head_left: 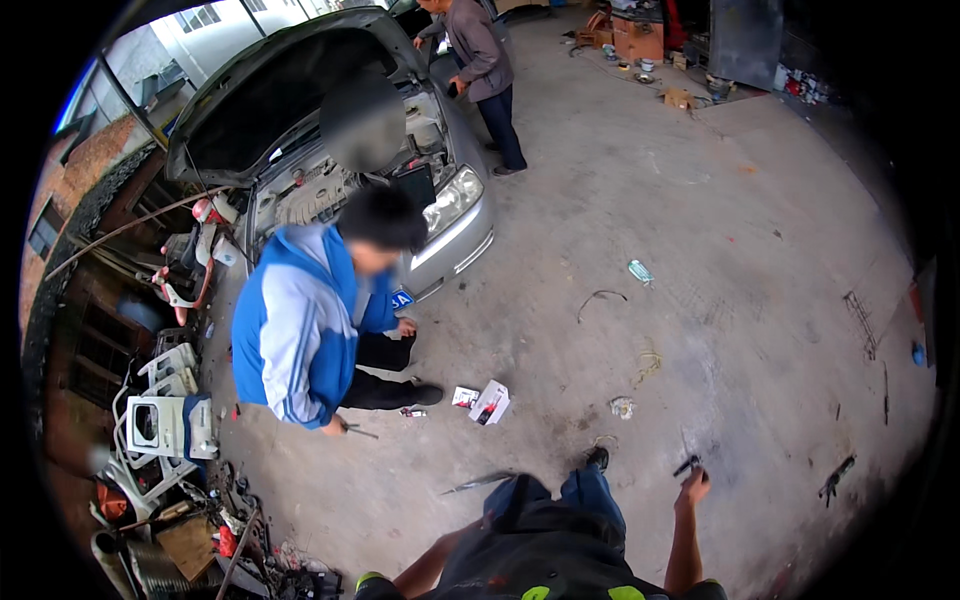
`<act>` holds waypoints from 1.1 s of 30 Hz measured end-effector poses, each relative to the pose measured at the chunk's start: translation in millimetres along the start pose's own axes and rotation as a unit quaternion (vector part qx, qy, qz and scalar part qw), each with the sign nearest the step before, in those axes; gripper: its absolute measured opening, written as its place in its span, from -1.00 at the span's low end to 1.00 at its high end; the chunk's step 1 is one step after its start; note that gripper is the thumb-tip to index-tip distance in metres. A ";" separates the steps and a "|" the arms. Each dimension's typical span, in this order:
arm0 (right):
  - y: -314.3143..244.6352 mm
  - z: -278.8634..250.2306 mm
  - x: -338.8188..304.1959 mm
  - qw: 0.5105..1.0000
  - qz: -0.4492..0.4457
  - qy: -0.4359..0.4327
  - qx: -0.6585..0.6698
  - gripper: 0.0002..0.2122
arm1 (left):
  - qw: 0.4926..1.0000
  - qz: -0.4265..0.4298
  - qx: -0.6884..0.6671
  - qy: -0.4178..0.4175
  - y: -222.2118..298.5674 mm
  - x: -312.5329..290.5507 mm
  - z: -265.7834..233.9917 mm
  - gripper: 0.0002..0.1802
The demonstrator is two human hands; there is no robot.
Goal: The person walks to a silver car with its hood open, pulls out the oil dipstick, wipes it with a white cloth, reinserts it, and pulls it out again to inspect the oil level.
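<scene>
My right hand (693, 487) is closed around a small black tool (687, 465), held out to my right above the concrete floor; its exact kind is too small to make out. My left forearm (428, 566) bends in toward my body, and the hand at its end is hidden behind my dark clothing. Just ahead of my body, a thin, pointed grey piece (482, 483) shows; whether it lies on the floor or is held cannot be seen. Farther forward, a white and red box (490, 402) rests beside a smaller printed packet (465, 397).
A person in a blue and white jacket (300, 320) stands front-left with a thin rod. Behind is a silver car (455, 240), hood raised, with another person (485, 60) beside it. Scrap panels (170, 428) line the left. A crumpled rag (622, 407) and black tool (836, 480) lie about.
</scene>
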State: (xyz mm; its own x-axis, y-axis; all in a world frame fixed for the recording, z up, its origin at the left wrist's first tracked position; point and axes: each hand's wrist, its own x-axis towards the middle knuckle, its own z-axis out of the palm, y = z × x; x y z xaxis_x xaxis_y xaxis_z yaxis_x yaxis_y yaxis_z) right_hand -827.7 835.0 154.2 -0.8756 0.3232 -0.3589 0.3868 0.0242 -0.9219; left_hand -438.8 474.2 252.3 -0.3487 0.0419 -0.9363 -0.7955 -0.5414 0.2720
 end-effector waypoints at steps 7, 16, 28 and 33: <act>-140.5 188.8 114.4 0.996 -0.008 -0.077 0.031 -0.80 | 0.993 -0.046 -0.103 -0.020 163.6 28.6 30.1 -0.35; -198.0 308.5 249.0 0.990 0.115 -0.032 0.075 -0.87 | 0.914 0.148 0.378 -0.009 481.0 161.5 26.2 -0.18; -187.4 440.2 400.0 0.965 0.222 -0.013 -0.143 -0.77 | 0.824 0.277 0.436 0.233 859.2 181.9 65.5 -0.32; -201.7 574.7 482.6 0.957 0.208 -0.053 -0.196 -0.76 | 0.745 0.068 0.517 0.416 875.4 244.5 20.5 -0.28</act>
State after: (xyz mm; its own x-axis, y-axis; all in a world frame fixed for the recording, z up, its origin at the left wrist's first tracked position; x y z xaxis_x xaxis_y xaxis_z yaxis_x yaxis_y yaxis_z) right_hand -1494.5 442.4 83.0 -0.6390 0.2842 -0.7148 0.7685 0.2746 -0.5779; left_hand -1230.6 27.7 266.1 -0.3751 -0.7225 -0.5808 -0.8876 0.4607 0.0001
